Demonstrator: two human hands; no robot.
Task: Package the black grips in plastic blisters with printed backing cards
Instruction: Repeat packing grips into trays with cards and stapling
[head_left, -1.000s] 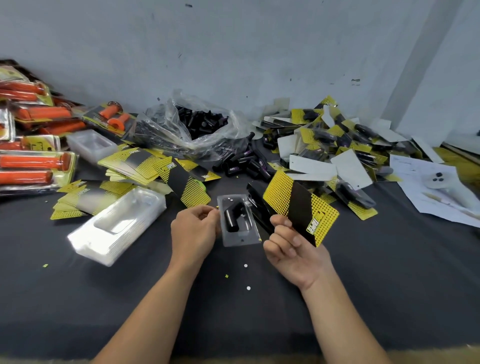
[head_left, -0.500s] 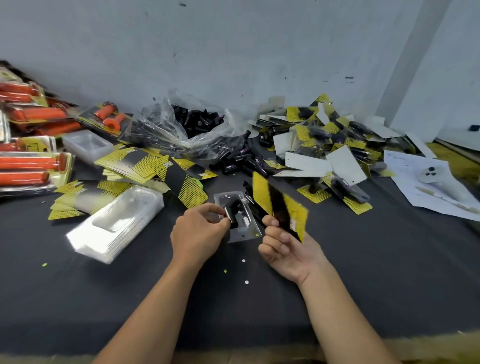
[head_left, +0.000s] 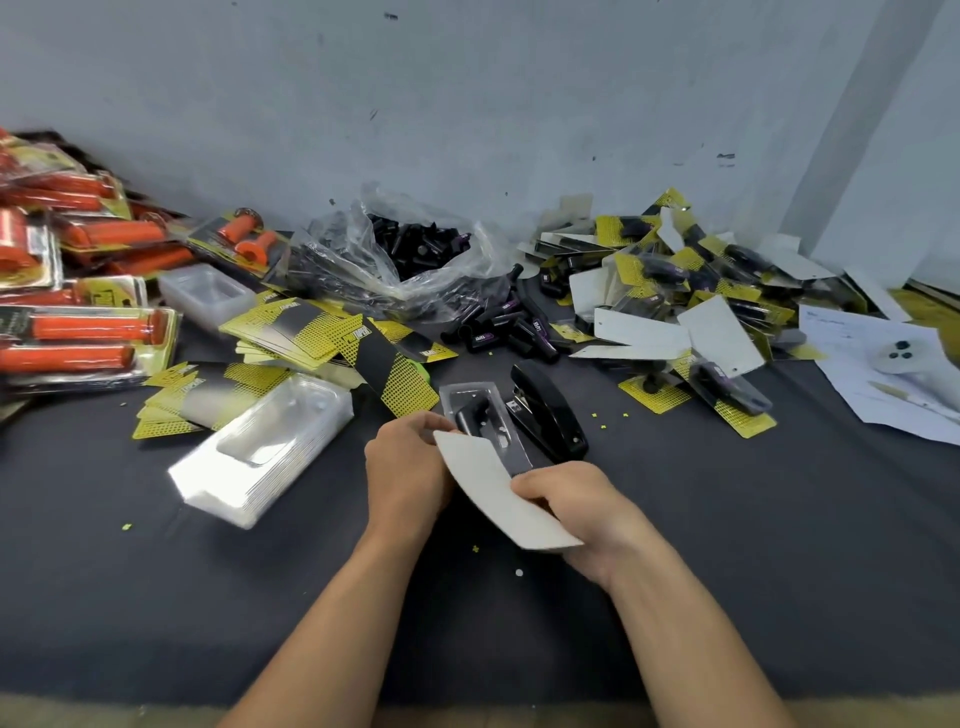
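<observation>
Head camera view, looking down at a dark grey tabletop (head_left: 727, 545). The person's left hand (head_left: 410, 467) curls its fingers around the near left edge of a small clear plastic blister (head_left: 496, 402). The blister lies on the table with one short black rubber grip (head_left: 470, 415) seated in its cavity. The right hand (head_left: 582, 504) pinches a rectangular backing card (head_left: 498, 488), thumb on top, with its blank white side up and its printed face hidden. The card slants over the blister's near end, and its far corner meets the left hand's fingers. A black stapler (head_left: 548, 410) lies just right of the blister. To the left sit a stack of empty clear blisters (head_left: 265, 452) and a heap of yellow-and-black printed cards (head_left: 311, 332). Behind are a clear bag of loose black grips (head_left: 415, 249) and, to the right, a pile of finished packs (head_left: 675, 291). The step in hand appears to be joining card to blister. The next move likely calls for squaring the card's edges with the blister's rim, pressing both flat, then reaching for the stapler.
</observation>
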